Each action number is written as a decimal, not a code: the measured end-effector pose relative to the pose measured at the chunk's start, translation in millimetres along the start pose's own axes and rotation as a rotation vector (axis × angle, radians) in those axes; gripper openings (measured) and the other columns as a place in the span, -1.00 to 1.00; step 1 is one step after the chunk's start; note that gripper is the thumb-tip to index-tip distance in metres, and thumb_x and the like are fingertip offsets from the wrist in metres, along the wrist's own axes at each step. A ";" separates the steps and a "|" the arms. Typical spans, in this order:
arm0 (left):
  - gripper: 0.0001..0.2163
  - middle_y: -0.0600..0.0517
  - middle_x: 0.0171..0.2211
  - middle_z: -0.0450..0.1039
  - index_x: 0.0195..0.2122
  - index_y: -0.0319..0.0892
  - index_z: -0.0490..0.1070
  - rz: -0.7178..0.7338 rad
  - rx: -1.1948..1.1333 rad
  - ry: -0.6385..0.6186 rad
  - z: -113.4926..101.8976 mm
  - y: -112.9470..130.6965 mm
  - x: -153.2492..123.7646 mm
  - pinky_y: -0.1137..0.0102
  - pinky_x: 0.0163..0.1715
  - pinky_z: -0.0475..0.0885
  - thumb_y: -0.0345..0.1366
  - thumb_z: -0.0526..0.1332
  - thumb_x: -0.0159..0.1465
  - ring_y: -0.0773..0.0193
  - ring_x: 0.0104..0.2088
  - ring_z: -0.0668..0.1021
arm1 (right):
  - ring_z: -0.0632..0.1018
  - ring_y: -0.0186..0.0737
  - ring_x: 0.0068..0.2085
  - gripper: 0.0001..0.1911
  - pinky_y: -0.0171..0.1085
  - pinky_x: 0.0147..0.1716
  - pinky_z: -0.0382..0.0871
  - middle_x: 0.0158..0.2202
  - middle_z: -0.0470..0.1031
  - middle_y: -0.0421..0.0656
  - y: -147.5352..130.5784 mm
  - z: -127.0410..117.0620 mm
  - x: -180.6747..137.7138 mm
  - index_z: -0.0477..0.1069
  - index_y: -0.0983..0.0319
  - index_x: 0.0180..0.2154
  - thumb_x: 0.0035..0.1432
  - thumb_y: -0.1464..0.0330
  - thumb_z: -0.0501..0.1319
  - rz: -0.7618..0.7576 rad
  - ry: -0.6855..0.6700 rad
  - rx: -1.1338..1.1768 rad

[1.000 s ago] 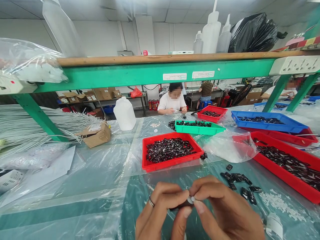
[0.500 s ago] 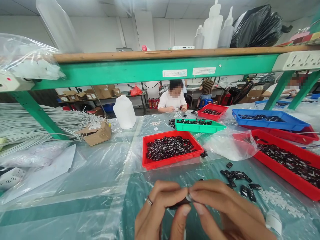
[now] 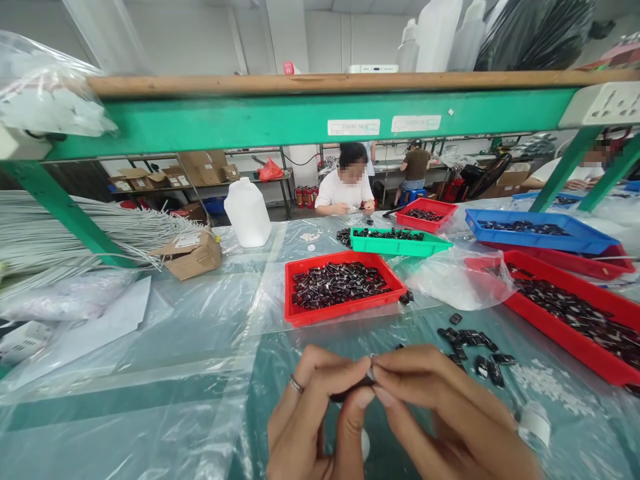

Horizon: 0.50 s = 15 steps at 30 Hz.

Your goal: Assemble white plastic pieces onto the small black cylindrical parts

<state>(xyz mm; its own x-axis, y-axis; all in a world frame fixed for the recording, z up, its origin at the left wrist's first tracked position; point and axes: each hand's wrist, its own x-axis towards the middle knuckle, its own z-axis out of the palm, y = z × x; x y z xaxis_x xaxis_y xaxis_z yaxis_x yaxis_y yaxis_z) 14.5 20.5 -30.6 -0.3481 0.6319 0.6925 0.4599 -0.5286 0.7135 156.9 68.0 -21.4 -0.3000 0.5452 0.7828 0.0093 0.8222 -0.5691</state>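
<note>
Hands (image 3: 373,413) pinch black part (image 3: 350,390) before red tray (image 3: 295,313).

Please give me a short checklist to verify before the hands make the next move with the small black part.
1. Small black part is pinched between both hands: ok; left hand and right hand meet on it.
2. Whether anything is fitted on the part: cannot tell; the fingertips cover it.
3. Loose black parts lie close to the right hand: ok.
4. Small white pieces lie on the plastic sheet to the right: ok.
5. Red tray ahead of the hands has space left: ok; parts lie in one loose layer.
6. Path from the hands to the tray is free: ok; only the sheet lies between.
</note>
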 end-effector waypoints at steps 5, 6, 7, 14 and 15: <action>-0.71 0.11 -0.17 0.53 0.10 -0.01 0.59 0.074 0.032 -0.233 -11.8 -7.8 8.2 0.50 -0.20 0.56 -0.53 0.28 0.50 0.37 -0.24 0.63 | 0.67 -0.29 -0.09 -0.84 -0.35 -0.10 0.60 -0.08 0.63 -0.22 18.3 -28.4 24.9 0.63 0.11 -0.05 0.52 0.49 0.32 0.073 -0.168 0.171; -0.68 0.09 -0.15 0.53 0.15 0.00 0.57 0.086 0.028 -0.287 -12.6 -9.9 10.6 0.48 -0.18 0.58 -0.53 0.27 0.51 0.35 -0.22 0.64 | 0.68 -0.26 -0.10 -0.88 -0.31 -0.11 0.61 -0.09 0.64 -0.22 27.4 -37.1 29.2 0.64 0.11 -0.06 0.56 0.41 0.31 0.100 -0.207 0.189; -0.65 0.07 -0.13 0.53 0.21 0.02 0.55 0.092 0.030 -0.327 -13.1 -12.6 13.3 0.46 -0.18 0.59 -0.51 0.25 0.52 0.34 -0.22 0.65 | 0.68 -0.22 -0.11 -0.88 -0.26 -0.13 0.63 -0.10 0.64 -0.20 39.2 -45.8 32.5 0.64 0.13 -0.05 0.60 0.33 0.30 0.133 -0.230 0.188; -0.76 0.05 -0.14 0.53 0.10 -0.02 0.58 0.024 0.217 -0.426 -18.0 -50.0 39.0 0.42 -0.31 0.59 -0.39 0.14 0.59 0.32 -0.32 0.68 | 0.64 -0.12 -0.11 -0.73 -0.08 -0.04 0.65 -0.06 0.58 -0.11 156.7 -65.6 27.5 0.55 0.26 -0.02 0.58 0.17 0.39 0.575 -0.460 -0.231; -0.78 0.04 -0.14 0.56 0.06 -0.04 0.58 0.004 0.250 -0.453 -18.1 -56.9 41.7 0.39 -0.29 0.59 -0.38 0.14 0.59 0.28 -0.31 0.69 | 0.64 -0.13 -0.14 -0.75 -0.10 -0.08 0.66 -0.06 0.58 -0.11 169.2 -61.6 23.5 0.55 0.26 -0.02 0.57 0.19 0.40 0.647 -0.526 -0.272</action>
<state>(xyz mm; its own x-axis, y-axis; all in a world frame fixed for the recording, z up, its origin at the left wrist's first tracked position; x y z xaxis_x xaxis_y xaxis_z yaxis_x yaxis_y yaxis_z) -41.0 66.6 -40.4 0.0174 0.8417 0.5397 0.6611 -0.4146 0.6253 210.2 230.0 -83.8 -0.5574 0.8271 0.0717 0.5369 0.4250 -0.7288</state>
